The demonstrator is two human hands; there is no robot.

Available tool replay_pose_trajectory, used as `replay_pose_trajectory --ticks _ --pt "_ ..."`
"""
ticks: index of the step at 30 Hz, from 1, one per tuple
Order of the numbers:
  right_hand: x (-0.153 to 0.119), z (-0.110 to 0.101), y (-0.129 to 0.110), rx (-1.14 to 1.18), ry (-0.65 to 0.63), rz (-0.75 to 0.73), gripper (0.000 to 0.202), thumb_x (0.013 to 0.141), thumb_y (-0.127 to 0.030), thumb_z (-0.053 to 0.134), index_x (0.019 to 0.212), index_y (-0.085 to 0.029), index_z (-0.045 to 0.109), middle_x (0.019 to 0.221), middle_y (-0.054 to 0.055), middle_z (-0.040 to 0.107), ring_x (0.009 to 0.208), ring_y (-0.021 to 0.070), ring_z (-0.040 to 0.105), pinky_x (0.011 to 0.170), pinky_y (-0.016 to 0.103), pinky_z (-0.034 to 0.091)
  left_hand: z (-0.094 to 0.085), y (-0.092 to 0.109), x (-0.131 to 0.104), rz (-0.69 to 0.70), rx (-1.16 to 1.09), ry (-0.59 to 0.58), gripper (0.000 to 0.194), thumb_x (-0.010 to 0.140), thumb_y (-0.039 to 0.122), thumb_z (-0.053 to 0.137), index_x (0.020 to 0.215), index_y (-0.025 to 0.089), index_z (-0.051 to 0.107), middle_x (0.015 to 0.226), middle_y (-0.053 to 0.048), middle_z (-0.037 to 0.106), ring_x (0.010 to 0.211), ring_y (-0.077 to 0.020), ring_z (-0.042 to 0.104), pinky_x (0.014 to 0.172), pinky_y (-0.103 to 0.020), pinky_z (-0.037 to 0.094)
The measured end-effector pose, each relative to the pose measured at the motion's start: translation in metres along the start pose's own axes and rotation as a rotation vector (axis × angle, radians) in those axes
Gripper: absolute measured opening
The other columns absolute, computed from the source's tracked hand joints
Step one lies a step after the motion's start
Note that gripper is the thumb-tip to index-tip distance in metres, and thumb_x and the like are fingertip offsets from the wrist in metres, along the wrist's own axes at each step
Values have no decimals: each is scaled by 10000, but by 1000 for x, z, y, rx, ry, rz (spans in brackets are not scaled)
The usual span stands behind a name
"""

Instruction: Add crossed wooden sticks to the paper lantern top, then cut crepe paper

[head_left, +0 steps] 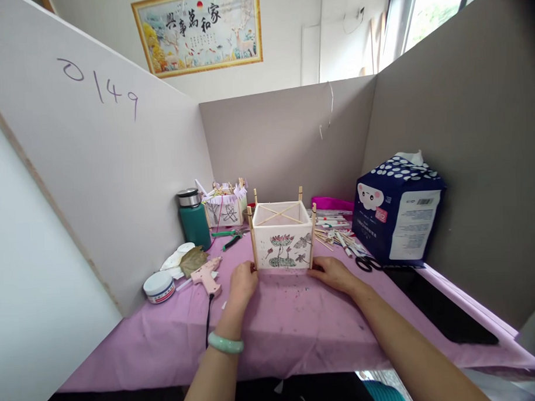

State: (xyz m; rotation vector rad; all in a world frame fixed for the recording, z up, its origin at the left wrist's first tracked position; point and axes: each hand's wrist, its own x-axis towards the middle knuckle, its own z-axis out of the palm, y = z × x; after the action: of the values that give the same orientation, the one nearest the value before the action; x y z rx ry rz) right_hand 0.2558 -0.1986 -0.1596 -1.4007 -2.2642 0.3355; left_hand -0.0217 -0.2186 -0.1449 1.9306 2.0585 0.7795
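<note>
A square white lantern-like box (pixel 282 244) stands upright on the pink tablecloth (pixel 293 322). Lotus flowers and leaves are drawn on its front panel, wooden sticks form its corners, and two thin sticks cross over its open top. My left hand (pixel 244 281) has its fingertips at the lower left corner post. At the lower right corner, my right hand (pixel 334 273) touches the other front post, thumb and fingers close together. Both hands look closed around the post bottoms. A green bangle (pixel 225 343) circles my left wrist.
Left: pink glue gun (pixel 206 277), white round tub (pixel 159 287), dry leaf (pixel 193 261), green bottle (pixel 194 220). Behind: pliers (pixel 232 242) and a second decorated box (pixel 224 212). Right: scissors (pixel 368 263), markers (pixel 343 243), blue tissue pack (pixel 395 210), black tablet-like slab (pixel 438 303). Grey panels surround the table.
</note>
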Motion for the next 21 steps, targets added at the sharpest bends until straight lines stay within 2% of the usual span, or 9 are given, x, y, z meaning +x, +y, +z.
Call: replay_pose_trajectory --ticks 6,14,21 --pt "1 2 1 -5 4 11 290 818 -435 536 802 -175 664 800 67 694 709 204 596 613 272 357 3 -5 3 11 63 -22 177 758 200 576 836 156 728 924 -125 732 903 -242 660 740 -287 434" --pt "0 -1 4 7 10 8 258 802 -396 554 768 -162 657 756 61 684 668 184 573 594 265 343 7 -7 -5 58 92 2 194 800 266 541 845 174 706 907 -101 719 889 -230 645 721 -290 410" --pt "-1 -3 2 43 -13 -15 271 790 -402 581 873 -169 693 830 59 708 730 199 607 637 267 387 6 -3 -8 70 132 30 170 790 269 538 812 163 668 917 -110 689 868 -235 627 682 -302 385"
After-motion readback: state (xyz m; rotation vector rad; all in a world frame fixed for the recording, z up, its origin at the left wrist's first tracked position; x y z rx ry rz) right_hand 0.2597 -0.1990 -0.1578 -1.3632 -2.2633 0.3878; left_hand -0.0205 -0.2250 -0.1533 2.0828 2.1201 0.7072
